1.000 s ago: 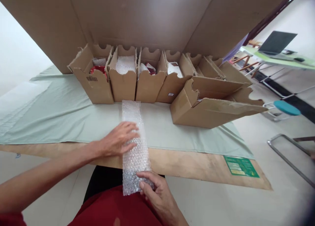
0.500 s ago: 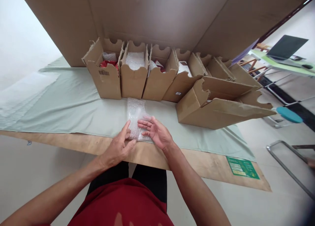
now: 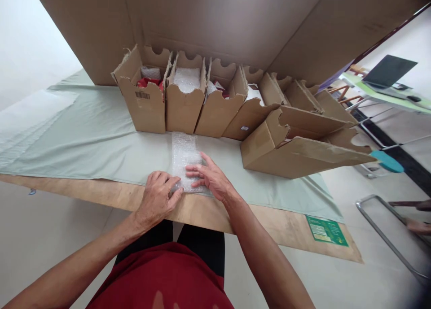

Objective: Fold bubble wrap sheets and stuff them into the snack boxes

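A clear sheet of bubble wrap (image 3: pixel 184 150) lies on the pale green cloth near the table's front edge, its long side running away from me. At its lower left corner is my left hand (image 3: pixel 159 197), fingers curled and the thumb close to the forefinger, with the edge of the wrap between them. My right hand (image 3: pixel 212 179) rests on the right side of the wrap with its fingers spread and nothing gripped. Whether anything lies inside the wrap cannot be made out.
Several cardboard bins (image 3: pixel 148 114) stand in a row behind the wrap, some with red or white packed items. Another cardboard bin (image 3: pixel 303 156) sits crosswise on the right. A stack of bubble wrap sheets (image 3: pixel 30 125) lies at left. A person's hand (image 3: pixel 417 226) shows at far right.
My left hand has curled its fingers and turned palm down at the wrap's corner. My right hand has shifted slightly down and lies flatter over the wrap.
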A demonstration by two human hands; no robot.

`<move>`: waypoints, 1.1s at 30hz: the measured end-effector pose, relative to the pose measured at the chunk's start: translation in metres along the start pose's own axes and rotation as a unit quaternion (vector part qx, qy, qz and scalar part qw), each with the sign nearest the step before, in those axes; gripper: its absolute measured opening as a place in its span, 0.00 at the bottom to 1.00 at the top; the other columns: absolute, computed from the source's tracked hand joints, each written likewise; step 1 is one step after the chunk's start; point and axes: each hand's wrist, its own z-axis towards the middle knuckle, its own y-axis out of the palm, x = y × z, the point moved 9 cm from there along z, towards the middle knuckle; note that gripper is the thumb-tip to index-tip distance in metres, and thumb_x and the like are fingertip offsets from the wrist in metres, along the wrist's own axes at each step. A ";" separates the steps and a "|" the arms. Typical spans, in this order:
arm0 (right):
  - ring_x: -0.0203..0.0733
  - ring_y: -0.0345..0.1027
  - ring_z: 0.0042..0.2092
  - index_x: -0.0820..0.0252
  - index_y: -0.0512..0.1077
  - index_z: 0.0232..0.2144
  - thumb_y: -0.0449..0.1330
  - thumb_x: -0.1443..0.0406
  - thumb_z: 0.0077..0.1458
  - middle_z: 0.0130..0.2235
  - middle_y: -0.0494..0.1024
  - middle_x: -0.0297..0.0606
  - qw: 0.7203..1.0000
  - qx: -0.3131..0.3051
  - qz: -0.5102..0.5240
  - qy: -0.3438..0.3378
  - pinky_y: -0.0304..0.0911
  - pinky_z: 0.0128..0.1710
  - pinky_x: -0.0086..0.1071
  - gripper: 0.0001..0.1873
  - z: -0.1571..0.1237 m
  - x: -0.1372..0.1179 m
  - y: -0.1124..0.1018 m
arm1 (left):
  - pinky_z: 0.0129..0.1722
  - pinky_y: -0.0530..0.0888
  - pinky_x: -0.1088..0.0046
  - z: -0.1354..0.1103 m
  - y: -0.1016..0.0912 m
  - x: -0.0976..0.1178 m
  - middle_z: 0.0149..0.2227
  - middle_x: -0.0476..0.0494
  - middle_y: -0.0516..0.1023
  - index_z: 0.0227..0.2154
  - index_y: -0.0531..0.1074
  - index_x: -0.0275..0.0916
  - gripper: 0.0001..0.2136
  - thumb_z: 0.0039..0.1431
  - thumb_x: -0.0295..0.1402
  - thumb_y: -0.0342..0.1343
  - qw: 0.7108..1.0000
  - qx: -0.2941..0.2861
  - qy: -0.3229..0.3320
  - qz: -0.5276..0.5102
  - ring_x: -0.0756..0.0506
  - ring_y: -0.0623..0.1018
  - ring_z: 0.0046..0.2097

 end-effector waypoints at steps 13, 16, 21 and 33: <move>0.56 0.58 0.69 0.62 0.71 0.60 0.57 0.73 0.58 0.67 0.68 0.53 0.736 -0.040 -0.612 -0.285 0.59 0.64 0.54 0.27 -0.045 -0.008 0.028 | 0.67 0.62 0.42 0.003 -0.013 0.018 0.64 0.30 0.71 0.46 0.77 0.38 0.11 0.64 0.35 0.58 0.994 -0.014 0.100 0.049 0.27 0.64 0.69; 0.56 0.62 0.66 0.60 0.73 0.58 0.55 0.72 0.64 0.64 0.71 0.52 0.722 -0.029 -0.619 -0.308 0.62 0.60 0.53 0.21 -0.043 -0.009 0.029 | 0.67 0.62 0.42 0.002 -0.008 0.014 0.55 0.34 0.80 0.48 0.77 0.39 0.12 0.64 0.36 0.58 0.990 -0.051 0.123 0.035 0.30 0.71 0.65; 0.50 0.75 0.52 0.57 0.77 0.50 0.53 0.67 0.70 0.50 0.83 0.45 0.766 -0.031 -0.561 -0.312 0.64 0.55 0.46 0.14 -0.050 -0.024 0.024 | 0.63 0.68 0.49 0.003 -0.014 -0.001 0.47 0.39 0.84 0.44 0.77 0.40 0.10 0.65 0.30 0.53 0.995 -0.043 0.069 -0.056 0.35 0.77 0.59; 0.57 0.69 0.57 0.58 0.73 0.56 0.57 0.63 0.66 0.59 0.75 0.51 0.749 0.133 -0.573 -0.305 0.62 0.55 0.49 0.18 -0.054 -0.033 0.007 | 0.35 0.72 0.69 0.038 0.014 -0.045 0.27 0.51 0.78 0.47 0.77 0.41 0.16 0.61 0.42 0.56 0.963 -0.141 -0.190 -0.127 0.46 0.77 0.30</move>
